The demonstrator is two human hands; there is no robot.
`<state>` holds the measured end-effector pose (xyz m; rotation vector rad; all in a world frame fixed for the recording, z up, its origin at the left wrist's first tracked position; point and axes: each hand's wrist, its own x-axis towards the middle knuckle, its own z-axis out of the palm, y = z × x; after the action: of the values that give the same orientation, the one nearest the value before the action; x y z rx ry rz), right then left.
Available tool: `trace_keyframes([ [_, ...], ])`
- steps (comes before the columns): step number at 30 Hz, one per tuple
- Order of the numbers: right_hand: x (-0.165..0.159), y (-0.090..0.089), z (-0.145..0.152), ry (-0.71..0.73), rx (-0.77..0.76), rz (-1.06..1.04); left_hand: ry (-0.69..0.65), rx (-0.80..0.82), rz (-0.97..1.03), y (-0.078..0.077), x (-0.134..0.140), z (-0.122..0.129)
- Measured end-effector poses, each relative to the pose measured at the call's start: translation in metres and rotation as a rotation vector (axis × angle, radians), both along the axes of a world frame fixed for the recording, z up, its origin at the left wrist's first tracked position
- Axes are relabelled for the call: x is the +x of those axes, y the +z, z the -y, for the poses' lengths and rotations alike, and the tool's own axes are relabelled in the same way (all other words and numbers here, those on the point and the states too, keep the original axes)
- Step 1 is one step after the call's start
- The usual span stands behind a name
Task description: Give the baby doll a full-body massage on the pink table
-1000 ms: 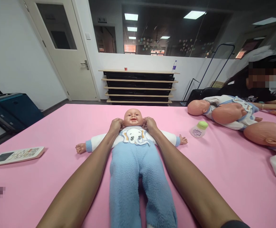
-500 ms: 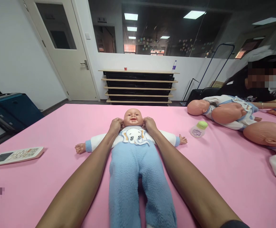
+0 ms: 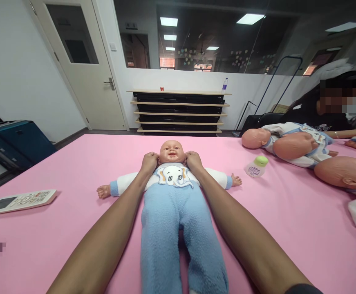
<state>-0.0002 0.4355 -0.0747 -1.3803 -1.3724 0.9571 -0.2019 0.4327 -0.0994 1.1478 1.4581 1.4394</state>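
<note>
A baby doll [image 3: 178, 204] in a blue and white fleece suit with an elephant face on the chest lies on its back, head away from me and arms spread. My left hand [image 3: 150, 162] is closed at the ear on the left side of its head, knuckles up. On the other side, my right hand [image 3: 193, 161] pinches at the opposite ear in the same way. Both ears are covered by my fingers. My forearms pass over the doll's sleeves, one along each side of its body.
The pink table [image 3: 104, 245] bears a remote control [image 3: 21, 201] at left and a green-capped bottle [image 3: 256, 166] at right. More dolls [image 3: 343, 171] lie along the right side, by a seated person in black [image 3: 306, 106]. A low shelf rack [image 3: 179, 108] stands against the wall.
My hands and the doll stay in the same place. At the far right, the other person's forearm has shifted slightly.
</note>
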Motion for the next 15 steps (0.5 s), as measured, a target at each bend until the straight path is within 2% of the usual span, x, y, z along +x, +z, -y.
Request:
trace_keyframes([
  [4,0.0,-0.006,-0.004,-0.074,0.086,0.103,0.046,0.025,-0.13,0.005,0.002,0.004],
  [9,0.004,-0.003,0.001,-0.172,0.214,0.237,0.156,0.123,-0.334,0.02,0.007,0.022],
  [13,0.013,0.005,0.015,-0.162,0.292,0.369,0.269,0.227,-0.576,0.031,0.011,0.039],
  [15,0.02,0.009,0.026,-0.142,0.318,0.427,0.279,0.239,-0.708,0.035,0.011,0.05],
])
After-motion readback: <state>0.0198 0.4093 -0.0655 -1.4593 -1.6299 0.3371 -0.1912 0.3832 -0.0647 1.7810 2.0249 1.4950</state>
